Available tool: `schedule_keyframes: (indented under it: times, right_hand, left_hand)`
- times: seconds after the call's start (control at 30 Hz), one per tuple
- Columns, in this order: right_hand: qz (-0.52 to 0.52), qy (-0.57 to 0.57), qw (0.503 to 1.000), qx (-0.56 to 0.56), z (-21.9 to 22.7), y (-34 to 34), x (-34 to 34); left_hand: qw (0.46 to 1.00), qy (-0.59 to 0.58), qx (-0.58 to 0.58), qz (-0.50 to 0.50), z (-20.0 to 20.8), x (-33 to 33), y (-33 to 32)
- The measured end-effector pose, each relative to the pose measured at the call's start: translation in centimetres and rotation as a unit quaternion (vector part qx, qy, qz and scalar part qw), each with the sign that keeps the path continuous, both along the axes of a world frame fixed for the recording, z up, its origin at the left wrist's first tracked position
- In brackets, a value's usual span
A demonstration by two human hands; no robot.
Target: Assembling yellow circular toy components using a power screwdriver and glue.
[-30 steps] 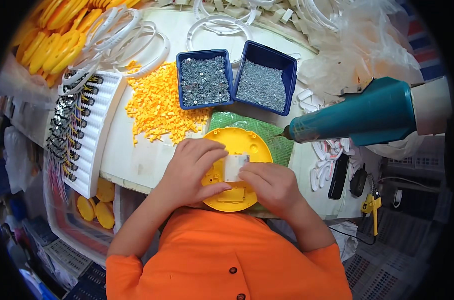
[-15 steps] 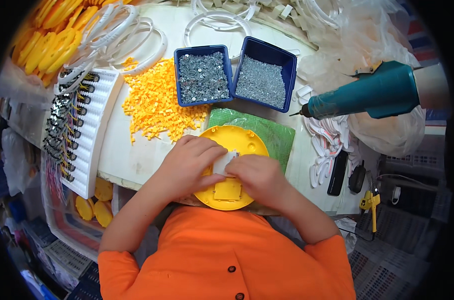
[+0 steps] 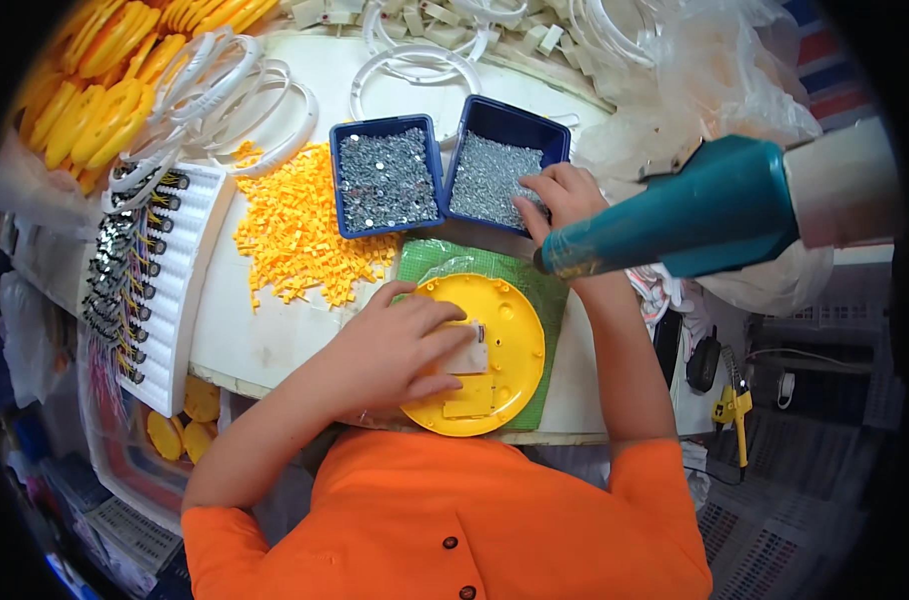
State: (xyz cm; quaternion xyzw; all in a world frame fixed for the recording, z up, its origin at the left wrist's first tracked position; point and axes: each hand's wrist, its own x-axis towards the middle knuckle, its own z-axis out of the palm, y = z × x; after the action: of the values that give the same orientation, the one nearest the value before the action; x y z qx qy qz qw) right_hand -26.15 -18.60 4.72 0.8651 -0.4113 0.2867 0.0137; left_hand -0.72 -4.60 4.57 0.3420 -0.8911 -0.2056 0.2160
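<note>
A round yellow plastic disc (image 3: 520,345) lies in front of me, partly on a green mat (image 3: 550,385). At its middle is a small white rectangular part (image 3: 467,355), and below that a yellow rectangular panel (image 3: 470,400). My left hand (image 3: 395,345) lies over the disc's left side, fingers spread and resting on the white part. Reaching into the right blue bin (image 3: 490,115), my right hand (image 3: 567,200) has its fingertips at the small silver screws (image 3: 490,180), thumb and forefinger apart. Whether it has picked any up is too small to see.
Left of the screws stands another blue bin (image 3: 340,205) of silver hardware, beside a heap of small yellow pieces (image 3: 295,235). A teal power screwdriver (image 3: 675,215) hangs over my right forearm. A white ridged tray (image 3: 190,270) with wired parts lies left; white rings (image 3: 415,60) lie behind.
My right hand has left the disc and moved up and right into the right bin. My left hand stays on the disc, its fingers now more spread. The whole view has shifted slightly.
</note>
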Motion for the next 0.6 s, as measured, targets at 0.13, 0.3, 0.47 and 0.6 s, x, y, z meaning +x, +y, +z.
schedule_keyframes:
  times: [0.13, 0.3, 0.47, 0.6]
  right_hand:
    - [-0.008, 0.052, 0.999, -0.008, -1.0, -1.9, 0.8]
    - [-0.024, 0.025, 0.998, 0.044, 0.2, -1.1, 1.1]
    - [-0.036, -0.022, 0.997, 0.068, 1.5, 1.0, 0.2]
    - [-0.049, -0.091, 0.988, 0.111, 0.7, 3.5, -1.3]
  left_hand:
    - [0.993, 0.077, -0.036, 0.080, 1.3, 0.0, -5.3]
    - [0.974, 0.024, -0.150, 0.171, -0.8, -2.7, -13.2]
    - [0.964, 0.006, -0.207, 0.166, -2.7, -3.6, -15.5]
    - [0.973, 0.037, -0.154, 0.168, -2.4, -3.1, -15.4]
